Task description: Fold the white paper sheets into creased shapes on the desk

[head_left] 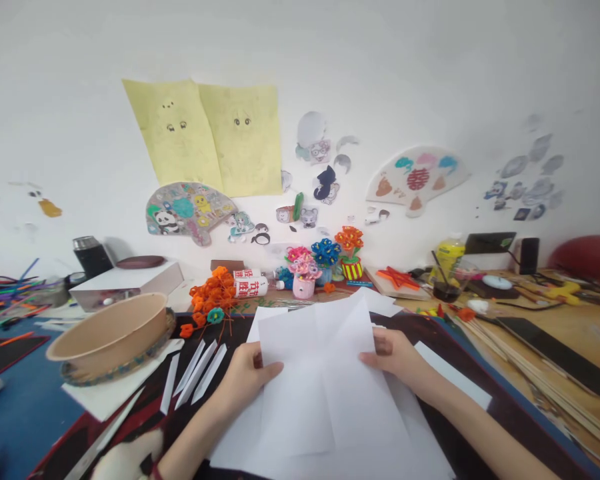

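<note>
A creased white sheet of paper (325, 373) is held up in the middle of the view, between both hands. My left hand (253, 373) pinches its left edge, thumb in front and fingers behind. My right hand (393, 360) grips the right edge in the same way. Under and behind the held sheet lie more white papers (415, 440), partly hidden by it. Several narrow folded paper strips (200, 377) rest on the dark mat (153, 393) to the left of my left hand.
A beige bowl (110, 330) stands at the left, with scissors (103, 443) nearer. Orange flowers (213, 293), flower pots (304, 283) and bottles (253, 287) line the back. At right are a black phone (560, 353), thin sticks (525, 373) and a cup of dark liquid (445, 290).
</note>
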`<state>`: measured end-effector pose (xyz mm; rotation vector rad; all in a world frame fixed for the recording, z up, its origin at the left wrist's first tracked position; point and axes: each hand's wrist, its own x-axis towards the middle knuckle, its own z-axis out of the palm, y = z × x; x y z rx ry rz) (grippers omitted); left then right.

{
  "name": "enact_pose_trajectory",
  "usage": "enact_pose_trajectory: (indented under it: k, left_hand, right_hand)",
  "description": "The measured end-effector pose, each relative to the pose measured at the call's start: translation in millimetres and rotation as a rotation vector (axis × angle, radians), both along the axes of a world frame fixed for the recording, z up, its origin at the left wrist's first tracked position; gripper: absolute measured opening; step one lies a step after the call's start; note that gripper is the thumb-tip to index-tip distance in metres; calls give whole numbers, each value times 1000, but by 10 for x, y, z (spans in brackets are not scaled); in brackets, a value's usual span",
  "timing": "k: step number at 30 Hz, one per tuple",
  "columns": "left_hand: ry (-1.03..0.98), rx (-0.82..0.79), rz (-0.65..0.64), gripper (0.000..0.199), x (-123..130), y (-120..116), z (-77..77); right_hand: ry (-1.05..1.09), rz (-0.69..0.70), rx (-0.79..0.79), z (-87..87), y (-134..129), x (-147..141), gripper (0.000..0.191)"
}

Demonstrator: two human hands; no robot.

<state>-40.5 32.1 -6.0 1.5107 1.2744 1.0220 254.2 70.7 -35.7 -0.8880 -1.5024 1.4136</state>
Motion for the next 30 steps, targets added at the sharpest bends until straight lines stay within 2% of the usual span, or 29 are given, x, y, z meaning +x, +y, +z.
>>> enact_pose_trajectory:
  k: [4,7,12,15,19,23,26,28,30]
  left_hand:
    - [137,101,-15,17,-32,-28,35]
    - [205,201,-108,16,-47,-24,49]
    - [528,632,-372,48,-143,13,42]
    - [779,730,-454,64,-213,9,110]
    - [974,668,-503,70,-198,-50,298]
    - [924,496,-535,49,-19,-84,439]
    - [855,347,-453,30,176,-23,455]
    - [829,210,-394,32,298,58,431]
    - [801,134,-409,33,395,147,394]
  right_hand:
    - [-102,-5,71,-117,72,60,35]
    - [-196,-51,147,-176,103,109,28]
    - [-226,-65,271,-124,118,147,16]
    - [-222,-54,364,-86,105,127,12]
    - [-219,-16,526,-116,85,86,11]
    - [-212,15,587,-174,96,62,15]
    - [-217,33,596,-182,105,59,18]
    - [-228,49,597,-160,96,63,16]
    - [-242,66,594,-118,74,72,14]
